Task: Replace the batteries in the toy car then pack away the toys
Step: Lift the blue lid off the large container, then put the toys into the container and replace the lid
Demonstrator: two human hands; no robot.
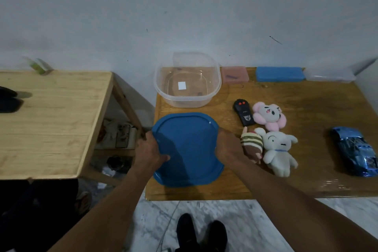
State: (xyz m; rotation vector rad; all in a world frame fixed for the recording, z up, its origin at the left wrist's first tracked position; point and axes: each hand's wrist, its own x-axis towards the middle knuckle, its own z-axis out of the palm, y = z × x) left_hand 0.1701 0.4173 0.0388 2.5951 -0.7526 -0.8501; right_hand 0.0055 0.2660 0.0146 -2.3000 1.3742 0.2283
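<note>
Left fingers (164,157) clamped on the left edge of the blue lid (186,149), thumb on top, the rest curled under. Right fingers (218,146) wrapped round the opposite edge. So left hand (149,149) and right hand (227,147) both gripped the lid, low over the brown table (306,180); couldn't tell if it rested or hung just clear. Straight beyond the fingers sat the clear tub (158,88), open, no toys inside. Just beside the right knuckles lay a striped plush (251,145), touching a white dog plush (279,153); past those, a black remote (244,112) next to a pink flower plush (269,115). The blue toy car (356,151) sat well off to the right of both hands, wheels down, untouched. Three small boxes, pink (235,74), blue (279,73) and clear (329,75), lined the wall side. Step, as judged: tub opened, lid being parked, battery swap not started. The next move likely needs both grips released, then a long reach right for the car, flipped to find the hatch. No batteries visible.
</note>
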